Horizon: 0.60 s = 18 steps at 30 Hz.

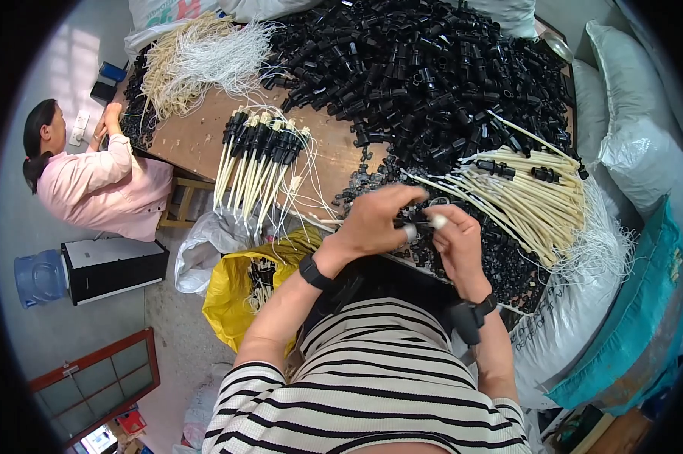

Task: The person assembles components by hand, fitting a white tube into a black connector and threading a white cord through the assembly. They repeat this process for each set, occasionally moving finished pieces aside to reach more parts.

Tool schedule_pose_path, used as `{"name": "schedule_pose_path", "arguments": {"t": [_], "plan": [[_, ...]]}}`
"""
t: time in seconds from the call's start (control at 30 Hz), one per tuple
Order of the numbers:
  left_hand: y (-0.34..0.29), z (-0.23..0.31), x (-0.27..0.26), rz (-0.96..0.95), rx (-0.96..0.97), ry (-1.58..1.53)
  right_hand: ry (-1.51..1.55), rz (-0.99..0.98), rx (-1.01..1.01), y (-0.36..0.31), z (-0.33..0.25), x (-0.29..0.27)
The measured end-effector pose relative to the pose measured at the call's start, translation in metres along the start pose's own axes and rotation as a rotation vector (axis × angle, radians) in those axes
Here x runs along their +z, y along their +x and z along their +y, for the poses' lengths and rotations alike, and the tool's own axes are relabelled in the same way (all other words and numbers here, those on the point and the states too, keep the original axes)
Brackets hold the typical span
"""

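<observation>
My left hand [381, 219] is closed over the front edge of the table, a thin cream tube [325, 220] sticking out past its wrist side. Close beside it, my right hand [458, 240] pinches with thumb and forefinger near a small dark piece; the fingers hide most of it. White covers wrap the tips of both thumbs. Small black parts [500, 253] lie scattered under and around the hands. To the right rests a bundle of cream tubes [527, 200] with white strings. On the left lies a row of cream tubes with black fittings [258, 155].
A large heap of black plastic fittings [417, 68] covers the back of the table. White strings [220, 60] pile at the far left, where a person in pink [103, 178] sits. A yellow bag [231, 303] stands below the table edge; full sacks [644, 113] line the right.
</observation>
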<state>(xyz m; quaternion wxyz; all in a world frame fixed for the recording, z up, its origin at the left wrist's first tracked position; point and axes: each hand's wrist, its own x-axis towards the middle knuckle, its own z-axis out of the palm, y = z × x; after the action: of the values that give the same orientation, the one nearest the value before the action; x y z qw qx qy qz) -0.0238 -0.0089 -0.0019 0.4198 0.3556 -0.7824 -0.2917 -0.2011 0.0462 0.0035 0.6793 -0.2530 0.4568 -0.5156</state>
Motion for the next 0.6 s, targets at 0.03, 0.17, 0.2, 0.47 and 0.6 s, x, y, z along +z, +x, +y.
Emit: {"name": "schedule_pose_path", "arguments": {"t": [0.03, 0.17, 0.2, 0.47, 0.6], "plan": [[-0.002, 0.007, -0.002, -0.180, -0.094, -0.011, 0.094, -0.026, -0.002, -0.001, -0.004, -0.003], [-0.002, 0.005, -0.004, -0.356, -0.234, -0.073, 0.075, -0.080, 0.010, -0.001, -0.006, -0.011], [0.000, 0.004, -0.006, -0.339, -0.260, -0.071, 0.074, -0.081, 0.013, 0.000, -0.005, -0.014], [-0.006, 0.009, -0.010, -0.301, -0.134, 0.147, -1.062, -0.046, -0.389, 0.003, -0.005, -0.002], [-0.004, 0.017, -0.016, -0.354, -0.029, 0.388, -0.972, -0.031, -0.162, 0.009, -0.003, 0.006]]}}
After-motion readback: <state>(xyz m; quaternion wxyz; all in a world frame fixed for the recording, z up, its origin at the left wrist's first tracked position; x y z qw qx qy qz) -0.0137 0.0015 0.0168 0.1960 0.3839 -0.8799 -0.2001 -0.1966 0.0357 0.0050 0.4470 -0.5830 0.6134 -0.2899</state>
